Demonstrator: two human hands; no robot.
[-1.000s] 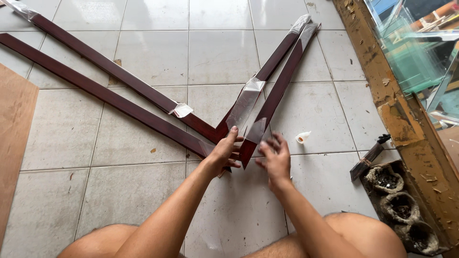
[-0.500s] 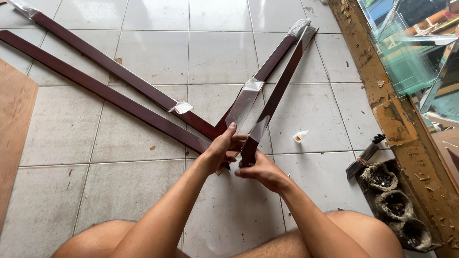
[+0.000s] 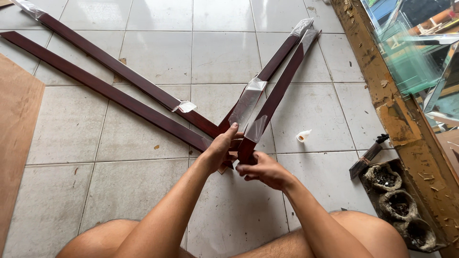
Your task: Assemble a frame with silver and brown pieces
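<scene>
Several long dark-red wooden strips lie on the tiled floor, their near ends meeting in front of me. My left hand grips the near ends of the strips where they converge. My right hand pinches the near end of the right strip, which is partly wrapped in clear plastic film. Two more strips run away to the far left, one with a scrap of film on it. My bare knees show at the bottom edge.
A small white cap-like piece lies on a tile right of the strips. A dark brush and a tray of grimy round pots sit by a worn wooden frame with glass panes. A plywood sheet lies at the left.
My right hand has shifted from lying flat beside the strip ends to pinching the end of the right strip. My left hand has closed more firmly around the joined ends.
</scene>
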